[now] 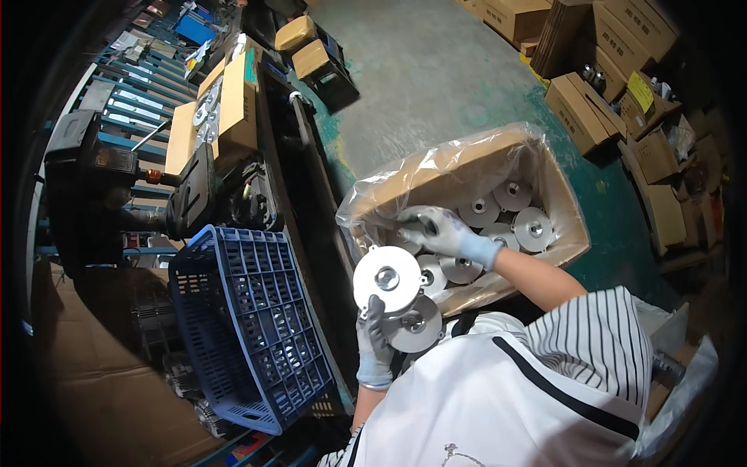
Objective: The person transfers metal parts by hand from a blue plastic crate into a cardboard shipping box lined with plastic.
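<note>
My left hand [374, 344], in a grey-white work glove, has its fingers closed on the edge of a round silvery metal flange [366, 274] with a raised centre hub. Partly beneath it is a second metal disc [401, 336], close to my lap; whether the hand also holds that one is hard to make out. My right hand [442, 232], gloved too, hovers over the cardboard box [420, 185] with its fingers bent and apart, nothing visible in them. Inside the plastic-lined box lie several similar discs [534, 229], some hidden under my right hand and forearm.
A blue plastic crate [257, 311] with small metal parts stands left of me, beside a dark machine [93, 179]. Behind the machine, another carton [237, 101] holds more discs. Cartons [583, 113] are piled at the far right, and a small stool [323, 70] stands ahead.
</note>
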Demonstrator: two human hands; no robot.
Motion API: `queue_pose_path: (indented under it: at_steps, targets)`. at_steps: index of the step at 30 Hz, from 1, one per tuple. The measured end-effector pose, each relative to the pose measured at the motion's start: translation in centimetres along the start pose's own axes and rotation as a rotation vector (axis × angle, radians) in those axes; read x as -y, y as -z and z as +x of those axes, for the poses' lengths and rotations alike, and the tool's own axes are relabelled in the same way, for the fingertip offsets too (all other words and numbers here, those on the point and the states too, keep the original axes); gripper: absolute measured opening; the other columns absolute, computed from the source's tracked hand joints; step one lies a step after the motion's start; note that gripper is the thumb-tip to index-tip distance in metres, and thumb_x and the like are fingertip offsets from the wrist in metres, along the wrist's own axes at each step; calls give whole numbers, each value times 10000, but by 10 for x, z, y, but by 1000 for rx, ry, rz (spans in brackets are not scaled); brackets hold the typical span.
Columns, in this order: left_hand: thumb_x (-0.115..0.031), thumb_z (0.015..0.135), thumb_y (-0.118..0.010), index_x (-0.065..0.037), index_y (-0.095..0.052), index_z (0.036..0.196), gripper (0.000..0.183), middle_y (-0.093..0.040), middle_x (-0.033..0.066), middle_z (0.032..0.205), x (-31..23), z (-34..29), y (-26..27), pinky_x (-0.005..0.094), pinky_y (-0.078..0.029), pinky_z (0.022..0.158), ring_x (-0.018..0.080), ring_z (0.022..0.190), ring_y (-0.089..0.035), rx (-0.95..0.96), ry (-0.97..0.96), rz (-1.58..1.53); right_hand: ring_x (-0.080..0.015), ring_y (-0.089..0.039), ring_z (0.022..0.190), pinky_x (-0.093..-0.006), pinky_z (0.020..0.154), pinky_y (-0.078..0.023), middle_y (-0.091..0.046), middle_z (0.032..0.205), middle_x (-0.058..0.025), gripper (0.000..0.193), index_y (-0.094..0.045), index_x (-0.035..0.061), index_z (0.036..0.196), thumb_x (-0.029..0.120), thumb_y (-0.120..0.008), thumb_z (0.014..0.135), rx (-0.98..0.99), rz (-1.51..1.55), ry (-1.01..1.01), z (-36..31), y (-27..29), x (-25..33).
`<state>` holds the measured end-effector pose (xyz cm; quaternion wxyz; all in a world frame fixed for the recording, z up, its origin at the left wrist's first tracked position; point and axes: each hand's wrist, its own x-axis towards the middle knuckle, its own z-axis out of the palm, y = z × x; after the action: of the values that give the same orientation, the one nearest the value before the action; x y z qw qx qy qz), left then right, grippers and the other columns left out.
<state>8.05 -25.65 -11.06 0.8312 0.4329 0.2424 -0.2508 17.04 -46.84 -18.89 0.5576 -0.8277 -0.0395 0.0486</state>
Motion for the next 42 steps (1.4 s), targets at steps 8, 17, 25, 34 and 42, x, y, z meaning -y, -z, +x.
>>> queue_pose_path:
  at_steps: [8,17,25,34,42]
  targets:
    - [-484,907,-520,-8,-462,1263,598,-575,109,1168,10,35,-17,334,-526,831,211,1006,-601,93,-31,256,-349,-383,1268,-439,1077,-247,-465,1314,-168,824,-479,95,1286,594,-699,669,156,-385,233,-39,-6,36]
    - [-613,880,-433,11,-441,1273,738,-577,158,1182,8,33,5,373,-519,881,254,1022,-607,20,-79,264,-291,-531,1108,-375,972,-411,-527,1187,-185,906,-425,8,1262,384,-827,542,143,-63,-253,-37,12,-40]
    - [-586,917,-383,7,-441,1268,692,-567,161,1184,0,2,1,365,-512,888,246,1040,-593,8,-198,172,-311,-419,1261,-453,951,-413,-365,1392,-230,1033,-365,17,1349,620,-721,590,406,-654,-676,11,-11,-50]
    - [-524,964,-324,8,-424,1267,620,-553,125,1192,15,-4,24,315,-486,904,198,1065,-570,-79,-935,1152,-323,15,1414,-421,1142,1,29,1529,-194,1166,-14,25,1465,737,-518,690,146,-820,-625,28,-55,-105]
    - [-533,923,-438,9,-430,1279,648,-568,143,1198,8,19,-2,351,-503,900,225,1044,-595,120,-67,-1,-339,-377,1283,-472,1072,-288,-432,1355,-183,770,-449,86,1309,589,-618,751,155,191,-136,-19,-16,-26]
